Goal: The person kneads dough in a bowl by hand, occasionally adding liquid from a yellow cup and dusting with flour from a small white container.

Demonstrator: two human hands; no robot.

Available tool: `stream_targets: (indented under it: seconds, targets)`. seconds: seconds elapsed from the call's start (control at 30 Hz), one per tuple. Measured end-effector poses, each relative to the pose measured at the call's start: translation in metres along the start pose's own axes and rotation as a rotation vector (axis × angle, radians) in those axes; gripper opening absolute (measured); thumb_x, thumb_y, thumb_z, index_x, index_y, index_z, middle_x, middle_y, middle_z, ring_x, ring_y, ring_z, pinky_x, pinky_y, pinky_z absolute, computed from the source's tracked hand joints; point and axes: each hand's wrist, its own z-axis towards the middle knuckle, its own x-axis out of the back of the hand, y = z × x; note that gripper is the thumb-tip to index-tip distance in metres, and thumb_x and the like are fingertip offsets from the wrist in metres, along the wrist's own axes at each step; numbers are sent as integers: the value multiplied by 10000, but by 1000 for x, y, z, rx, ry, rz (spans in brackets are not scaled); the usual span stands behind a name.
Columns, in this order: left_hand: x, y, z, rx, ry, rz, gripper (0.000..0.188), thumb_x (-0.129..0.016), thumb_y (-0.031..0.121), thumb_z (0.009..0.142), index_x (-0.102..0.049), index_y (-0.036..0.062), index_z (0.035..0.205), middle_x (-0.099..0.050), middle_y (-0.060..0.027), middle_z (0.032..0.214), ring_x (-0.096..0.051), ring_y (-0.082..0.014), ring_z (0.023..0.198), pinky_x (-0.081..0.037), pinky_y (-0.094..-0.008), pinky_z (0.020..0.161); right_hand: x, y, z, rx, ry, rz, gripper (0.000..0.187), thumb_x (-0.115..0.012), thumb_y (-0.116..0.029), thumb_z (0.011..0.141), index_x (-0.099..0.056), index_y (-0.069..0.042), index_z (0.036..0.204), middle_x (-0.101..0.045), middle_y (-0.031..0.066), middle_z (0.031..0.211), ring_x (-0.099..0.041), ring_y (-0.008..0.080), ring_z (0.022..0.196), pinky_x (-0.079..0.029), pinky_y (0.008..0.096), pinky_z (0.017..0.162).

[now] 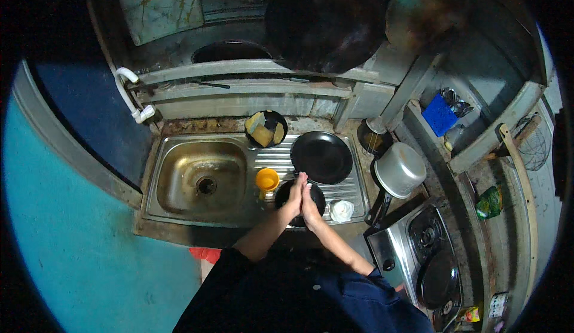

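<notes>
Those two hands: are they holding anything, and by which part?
No held thing shows: the left hand and right hand meet palm to palm; anything hidden between them cannot be told.

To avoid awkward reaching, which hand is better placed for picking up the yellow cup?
Probably the left hand: the yellow cup stands to its left, while the right hand is farther from the cup.

A kitchen: steel sink (203, 161) at nine o'clock, silver pot (402, 169) at three, stove (390, 250) at four, cutlery (457, 103) towards two.
</notes>
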Motion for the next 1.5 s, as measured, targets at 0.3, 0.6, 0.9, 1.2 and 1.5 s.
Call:
stream_targets:
  seconds: [0.3,0.6,0.9,1.2,1.5]
  targets:
    - [-13,-20,-58,-561,-275,1001,601,-258,386,903,-135,4,1351,-116,-190,1408,-82,-286,1317,-37,-420,1054,49,20,52,-296,116,784,880,-294,-783,686,-383,-65,1188,-458,100,1096,-477,279,926,-422,457,750]
    - [24,14,-16,-689,-284,1273,521,-405,221,856,-280,-55,1280,-265,-235,1340,-203,-360,1271,-160,-394,1051,55,15,17,-252,-677,1296,813,-308,-700,756,-439,-14,1172,-516,141,1149,-477,281,1075,-337,412,950]
    - [3,-23,-56,-654,-381,1183,635,-398,347,875,-170,-33,1328,-202,-223,1372,-182,-341,1285,-155,-420,1040,72,39,55,-327,-155,833,839,-295,-742,728,-407,-34,1165,-516,129,1028,-507,289,915,-415,431,821]
    - [51,-5,-57,-525,-98,1536,675,-592,281,759,-300,-63,1261,-362,-269,1258,-382,-351,1163,-332,-407,951,75,29,45,201,224,-722,365,-496,-314,839,-559,18,977,-602,227,868,-593,331,839,-449,373,713]
    - [70,-15,-28,-272,-54,1528,478,-670,279,678,-504,-38,994,-593,-229,846,-589,-356,791,-467,-420,677,15,56,45,226,411,-1089,802,-479,-609,738,-434,87,1134,-500,319,1020,-506,410,983,-415,435,839]
